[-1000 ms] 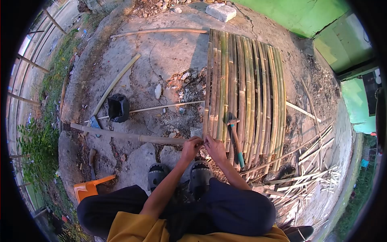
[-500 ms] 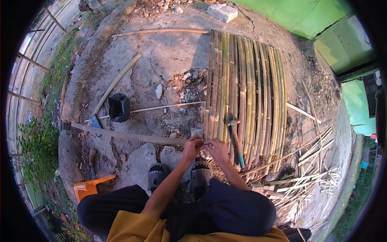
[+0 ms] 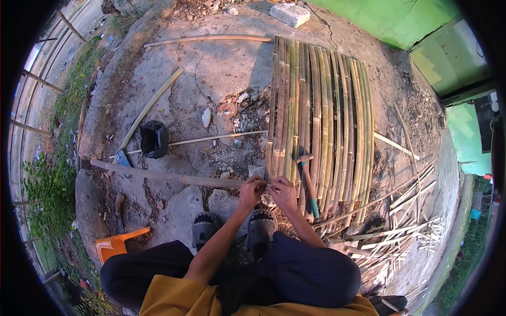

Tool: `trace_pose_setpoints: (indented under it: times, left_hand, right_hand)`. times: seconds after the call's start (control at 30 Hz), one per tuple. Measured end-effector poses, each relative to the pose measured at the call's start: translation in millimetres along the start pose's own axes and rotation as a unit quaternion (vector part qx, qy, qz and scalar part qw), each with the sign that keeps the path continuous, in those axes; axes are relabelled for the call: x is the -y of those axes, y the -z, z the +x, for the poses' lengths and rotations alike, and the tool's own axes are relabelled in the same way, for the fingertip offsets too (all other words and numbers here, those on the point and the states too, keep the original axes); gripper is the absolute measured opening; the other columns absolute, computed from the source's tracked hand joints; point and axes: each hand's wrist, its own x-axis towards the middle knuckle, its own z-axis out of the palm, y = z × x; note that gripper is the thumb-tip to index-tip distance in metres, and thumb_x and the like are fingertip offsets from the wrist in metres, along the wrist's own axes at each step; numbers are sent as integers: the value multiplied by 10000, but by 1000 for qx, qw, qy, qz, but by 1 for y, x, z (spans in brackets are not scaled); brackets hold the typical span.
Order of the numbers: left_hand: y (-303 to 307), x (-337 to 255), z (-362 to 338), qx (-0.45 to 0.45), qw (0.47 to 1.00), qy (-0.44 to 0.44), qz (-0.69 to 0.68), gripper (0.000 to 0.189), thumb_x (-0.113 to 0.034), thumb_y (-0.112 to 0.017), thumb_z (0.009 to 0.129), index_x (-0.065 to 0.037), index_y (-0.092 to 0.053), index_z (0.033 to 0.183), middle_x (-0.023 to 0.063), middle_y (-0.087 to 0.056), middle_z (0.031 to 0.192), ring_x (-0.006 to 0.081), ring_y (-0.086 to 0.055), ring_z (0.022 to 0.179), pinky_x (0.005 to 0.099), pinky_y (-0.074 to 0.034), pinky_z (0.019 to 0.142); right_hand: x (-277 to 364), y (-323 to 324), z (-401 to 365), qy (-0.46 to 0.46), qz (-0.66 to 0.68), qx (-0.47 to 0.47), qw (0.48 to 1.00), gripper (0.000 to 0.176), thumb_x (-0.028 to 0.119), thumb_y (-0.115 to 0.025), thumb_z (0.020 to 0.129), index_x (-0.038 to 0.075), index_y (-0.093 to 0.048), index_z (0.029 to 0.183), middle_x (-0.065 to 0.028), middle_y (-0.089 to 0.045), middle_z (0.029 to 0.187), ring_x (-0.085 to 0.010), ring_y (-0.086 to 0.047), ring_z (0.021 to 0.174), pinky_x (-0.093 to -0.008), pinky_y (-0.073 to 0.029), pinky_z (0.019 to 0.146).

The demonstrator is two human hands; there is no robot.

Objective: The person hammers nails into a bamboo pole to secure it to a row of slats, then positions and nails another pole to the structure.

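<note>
My left hand [image 3: 252, 191] and my right hand [image 3: 283, 193] meet at the near left corner of a panel of bamboo slats [image 3: 317, 126]. Both have fingers pinched together; whatever is between them is too small to make out. Under my left hand lies the right end of a long split-bamboo strip [image 3: 158, 174], which runs off to the left. A hammer [image 3: 310, 188] with a teal-ended handle rests on the slats, just right of my right hand.
Left of me are a black bag-like container [image 3: 154, 139], a blue object [image 3: 123, 161], a knife-like tool [image 3: 120, 211] and an orange plastic thing [image 3: 120, 243]. Loose bamboo strips [image 3: 392, 242] lie at the right. A white block [image 3: 290, 15] sits near the green wall [image 3: 379, 18].
The view has shifted very slightly. My hands stay pinched at the same corner, with the fingers of my right hand raised a little.
</note>
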Motion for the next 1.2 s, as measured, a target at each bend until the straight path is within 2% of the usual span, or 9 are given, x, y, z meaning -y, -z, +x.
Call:
trace_pose_setpoints:
  times: [0.13, 0.37, 0.57, 0.63, 0.67, 0.73, 0.9, 0.97, 1.2]
  left_hand:
    - [-1, 2, 0, 1, 1000, 3, 9, 170, 20, -762, 731, -2, -722, 895, 99, -677, 913, 296, -676, 757, 373, -515, 651]
    - [-1, 2, 0, 4, 1000, 20, -2, 146, 15, -757, 729, 0, -712, 867, 100, -673, 908, 299, -678, 770, 375, -517, 666]
    - [1, -3, 2, 10, 999, 33, -17, 147, 13, -775, 724, 1, -706, 853, 94, -665, 902, 294, -681, 775, 371, -519, 680]
    - [-2, 6, 1, 3, 1000, 21, -17, 150, 23, -779, 724, 0, -711, 856, 88, -664, 898, 283, -683, 767, 371, -523, 674]
    - [-4, 9, 1, -1, 1000, 6, -18, 154, 34, -783, 725, -2, -716, 859, 82, -663, 894, 272, -684, 759, 372, -526, 669]
    - [-6, 9, 2, 5, 1000, 14, -26, 154, 41, -786, 725, -2, -721, 858, 75, -663, 890, 260, -685, 750, 368, -529, 660]
    - [-3, 3, 1, 6, 1000, 10, -19, 140, 41, -791, 737, -6, -733, 856, 62, -666, 883, 234, -683, 712, 355, -531, 627]
    - [-2, 1, 2, 0, 1000, 6, -23, 142, 36, -800, 732, 1, -725, 848, 70, -664, 877, 237, -675, 690, 357, -528, 617]
    - [-5, 8, 3, 2, 1000, 7, -25, 151, 2, -818, 736, 16, -696, 823, 78, -664, 874, 245, -668, 677, 358, -523, 606]
  right_hand:
    - [-3, -2, -6, 32, -17, -32, 999, 103, 29, -797, 784, 17, -738, 868, -90, -669, 900, -247, -699, 775, -353, -568, 660]
    - [-7, -6, -12, -4, 2, -42, 999, 128, 53, -814, 779, 12, -747, 880, -93, -673, 893, -246, -701, 775, -351, -573, 674]
    - [10, 31, -5, 29, -58, -33, 997, 307, 122, -826, 782, 66, -713, 1062, -98, -662, 1009, -277, -677, 915, -397, -553, 771]
    - [-11, 43, -11, -38, -120, -151, 981, 411, 133, -791, 812, 86, -636, 1190, -116, -635, 1043, -321, -626, 989, -455, -510, 848]
    - [-21, 49, -16, -38, -121, -151, 980, 411, 133, -791, 812, 86, -636, 1190, -116, -635, 1043, -321, -626, 989, -455, -510, 848]
    - [-42, 59, -25, -108, -304, -170, 931, 447, 124, -755, 831, 83, -584, 1242, -134, -606, 1033, -342, -581, 995, -486, -472, 874]
    - [-72, 64, -26, -123, -271, -110, 948, 450, 124, -757, 813, 65, -576, 1221, -142, -581, 1032, -354, -560, 997, -493, -462, 874]
    - [-75, 66, -22, -112, -342, -114, 926, 378, 116, -739, 834, 54, -575, 1169, -147, -588, 989, -357, -583, 959, -499, -485, 819]
    - [-66, 79, 0, -121, -326, -57, 936, 279, 159, -656, 937, 29, -510, 1137, -192, -609, 895, -361, -615, 709, -499, -501, 620]
